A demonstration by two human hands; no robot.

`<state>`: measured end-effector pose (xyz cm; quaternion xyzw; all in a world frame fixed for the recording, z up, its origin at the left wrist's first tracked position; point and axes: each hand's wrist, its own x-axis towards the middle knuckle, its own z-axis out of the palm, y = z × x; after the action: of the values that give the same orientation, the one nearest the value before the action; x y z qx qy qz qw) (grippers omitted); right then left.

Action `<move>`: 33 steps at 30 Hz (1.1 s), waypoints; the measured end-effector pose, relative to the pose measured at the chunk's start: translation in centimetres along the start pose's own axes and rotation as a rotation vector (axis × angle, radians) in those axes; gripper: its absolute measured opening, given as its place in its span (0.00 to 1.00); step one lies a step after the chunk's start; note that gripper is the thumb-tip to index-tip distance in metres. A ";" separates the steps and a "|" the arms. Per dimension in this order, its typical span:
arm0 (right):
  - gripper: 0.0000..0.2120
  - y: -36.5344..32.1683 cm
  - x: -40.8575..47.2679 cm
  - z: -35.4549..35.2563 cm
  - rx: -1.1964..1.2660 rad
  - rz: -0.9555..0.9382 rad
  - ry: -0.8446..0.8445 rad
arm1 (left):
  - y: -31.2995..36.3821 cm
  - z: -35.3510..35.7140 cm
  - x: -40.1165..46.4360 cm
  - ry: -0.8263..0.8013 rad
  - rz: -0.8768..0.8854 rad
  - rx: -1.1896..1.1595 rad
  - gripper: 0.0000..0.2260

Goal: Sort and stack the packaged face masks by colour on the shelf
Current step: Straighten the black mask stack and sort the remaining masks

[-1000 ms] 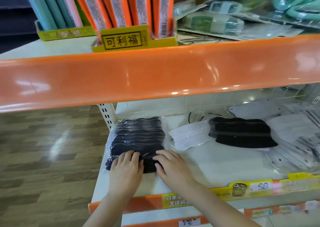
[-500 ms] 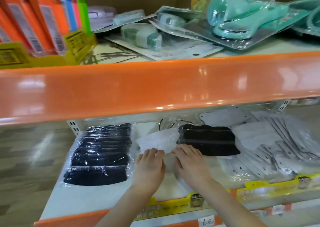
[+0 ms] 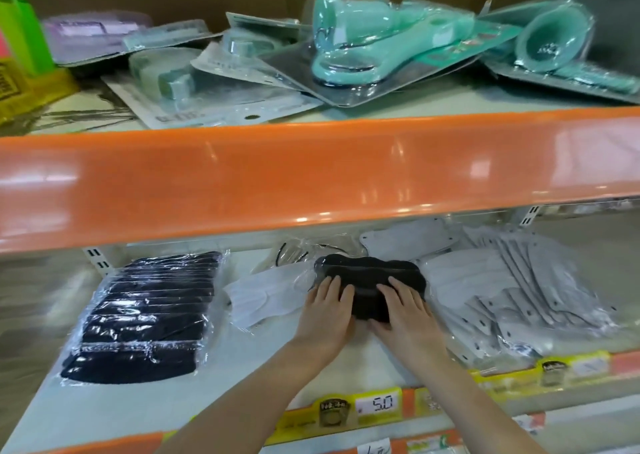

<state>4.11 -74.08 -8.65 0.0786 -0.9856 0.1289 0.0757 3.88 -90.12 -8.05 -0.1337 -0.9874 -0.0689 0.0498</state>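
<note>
A pack of black masks [image 3: 370,273] lies in the middle of the lower shelf [image 3: 138,412]. My left hand [image 3: 327,310] lies on its left part and my right hand [image 3: 403,310] on its right part, fingers fairly straight on the wrapping. To the left is a fanned stack of dark navy packaged masks [image 3: 145,315]. A white packaged mask [image 3: 266,294] lies between the stack and the black pack. A spread pile of white packaged masks [image 3: 519,291] fills the right side.
The orange edge of the upper shelf [image 3: 311,176] hangs low over the masks. Teal blister-packed goods [image 3: 363,48] lie on top of it. Yellow price strips and a tag [image 3: 377,403] run along the lower shelf's front lip.
Both hands left the navy stack, passed the white mask and now lie on the black pack. The view swung to the right.
</note>
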 end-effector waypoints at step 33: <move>0.16 -3.9 -1.2 -2.4 -0.021 -0.196 0.309 | -2.7 -4.5 -1.5 0.431 0.157 0.169 0.19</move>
<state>6.31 -76.94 -5.59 0.1529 -0.9512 0.1211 0.2391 4.99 -93.73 -4.14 -0.1876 -0.9428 -0.0088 0.2754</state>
